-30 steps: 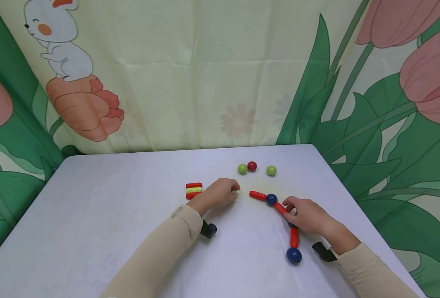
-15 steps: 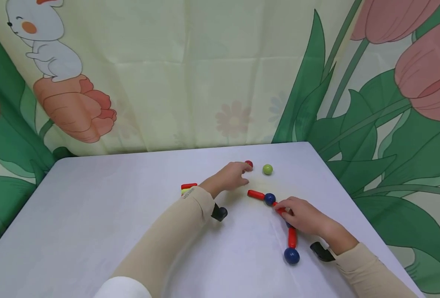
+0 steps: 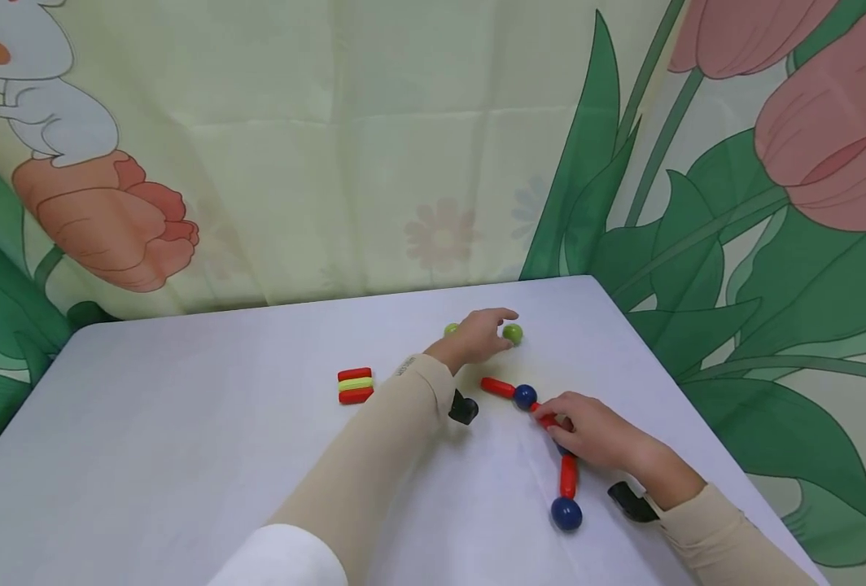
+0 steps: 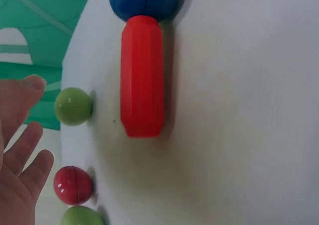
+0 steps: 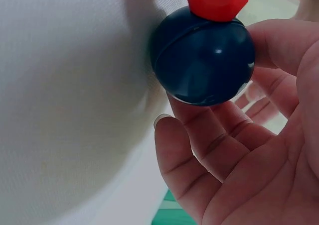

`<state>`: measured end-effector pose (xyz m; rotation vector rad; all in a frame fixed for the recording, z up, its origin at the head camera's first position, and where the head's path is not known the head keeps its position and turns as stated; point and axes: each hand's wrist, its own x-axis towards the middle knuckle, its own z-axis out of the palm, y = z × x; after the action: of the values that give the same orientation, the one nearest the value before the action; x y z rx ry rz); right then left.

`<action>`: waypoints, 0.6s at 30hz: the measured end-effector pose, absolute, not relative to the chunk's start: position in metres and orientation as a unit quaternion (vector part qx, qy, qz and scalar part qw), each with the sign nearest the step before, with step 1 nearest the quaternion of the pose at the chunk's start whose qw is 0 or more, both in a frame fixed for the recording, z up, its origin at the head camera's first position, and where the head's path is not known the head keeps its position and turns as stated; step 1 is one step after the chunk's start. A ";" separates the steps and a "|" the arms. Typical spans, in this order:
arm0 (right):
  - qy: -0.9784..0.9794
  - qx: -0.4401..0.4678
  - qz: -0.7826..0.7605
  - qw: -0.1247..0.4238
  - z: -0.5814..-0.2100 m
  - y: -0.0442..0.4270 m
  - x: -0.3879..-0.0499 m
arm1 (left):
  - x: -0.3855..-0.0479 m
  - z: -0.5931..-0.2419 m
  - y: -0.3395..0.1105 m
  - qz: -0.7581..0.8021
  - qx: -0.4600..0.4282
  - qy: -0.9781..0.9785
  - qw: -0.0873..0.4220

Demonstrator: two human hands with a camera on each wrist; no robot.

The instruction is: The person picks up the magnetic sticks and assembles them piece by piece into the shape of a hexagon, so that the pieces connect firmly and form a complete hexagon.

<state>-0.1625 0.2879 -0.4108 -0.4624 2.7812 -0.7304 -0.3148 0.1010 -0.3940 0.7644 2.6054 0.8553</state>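
My left hand (image 3: 480, 335) reaches over the far side of the table, fingers spread around a green ball (image 3: 512, 334) without visibly gripping it. In the left wrist view the thumb and fingers stand apart, with a red ball (image 4: 73, 185) and a second green ball (image 4: 82, 217) close by. A chain of red rods (image 3: 497, 387) and blue balls (image 3: 566, 514) lies on the right part of the table. My right hand (image 3: 597, 430) holds this chain at its middle, fingers curled about a red rod and the blue ball (image 5: 203, 56) joined to it.
Two red rods and a yellow-green rod (image 3: 356, 383) lie side by side left of my left forearm. The white table (image 3: 184, 423) ends at a printed curtain (image 3: 294, 163) behind. Each wrist wears a black camera (image 3: 632, 501).
My left hand has moved forward and right, past the first green ball and the red ball, to the right-hand green ball. The right hand keeps its hold. The head view has shifted rightward.
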 end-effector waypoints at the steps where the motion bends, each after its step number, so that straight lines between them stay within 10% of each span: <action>1: 0.949 -0.158 -0.249 0.114 -0.411 0.288 -0.162 | -0.314 -0.395 0.103 0.298 0.263 0.905 0.151; 18: 0.946 -0.168 -0.253 0.114 -0.410 0.289 -0.163 | -0.314 -0.404 0.115 0.290 0.280 0.901 0.159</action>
<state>-0.1634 0.2890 -0.4099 -0.4925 2.7739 -0.7422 -0.3137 0.1150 -0.4044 0.8004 2.5774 0.8281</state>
